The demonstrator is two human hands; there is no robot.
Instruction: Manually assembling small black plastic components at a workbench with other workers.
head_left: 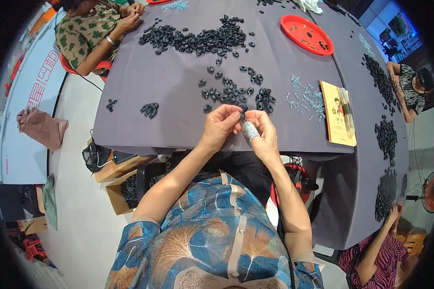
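Close together over the table's near edge, my left hand (222, 124) and my right hand (263, 134) pinch a small black oval part (243, 114) between their fingertips. A patterned cover wraps my right thumb. Just beyond my fingers lies a loose group of the same black parts (229, 90), several of them very near my fingertips. Farther off spreads a large heap of black parts (197, 38). Small clear and bluish pieces (306, 98) are scattered to the right of my hands. My fingers partly hide the held part, so its details cannot be made out.
Right of the clear pieces lies a yellow booklet (337, 113) with a pen-like object on it. A red tray (306, 34) holds a few parts at the far right. Small black clusters (150, 110) sit to the left. Other people work at the far left and along the right side.
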